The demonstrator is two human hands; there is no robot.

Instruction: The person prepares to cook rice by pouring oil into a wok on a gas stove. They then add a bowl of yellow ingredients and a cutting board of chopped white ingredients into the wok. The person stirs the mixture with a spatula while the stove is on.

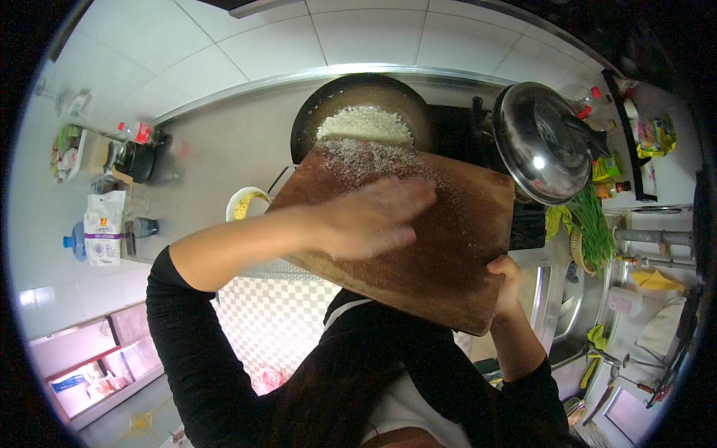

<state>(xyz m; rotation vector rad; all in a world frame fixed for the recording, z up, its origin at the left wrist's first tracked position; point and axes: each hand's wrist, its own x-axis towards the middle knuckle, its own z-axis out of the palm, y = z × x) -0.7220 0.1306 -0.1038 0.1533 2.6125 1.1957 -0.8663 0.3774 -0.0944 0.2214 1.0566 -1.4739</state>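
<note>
A brown wooden cutting board [442,241] is tilted, its far edge over the near part of a dark wok [305,120]. My right hand [507,283] grips the board's right edge near the lower corner, thumb on top. Motion-blurred, my left hand [375,215] lies flat over the middle of the board, thumb apart from the fingers; it holds nothing. White powder and crumbs [369,162] coat the board's far part. Inside the wok is a heap of small white pieces [364,124]. The board hides the wok's near side.
Left of the board stands a white bowl [231,207] with yellow food. A metal domed lid [540,143] is at the right, near long green stalks [594,224]. A cola bottle [137,133] and a white bag [105,227] stand far left. A sink [568,313] lies right.
</note>
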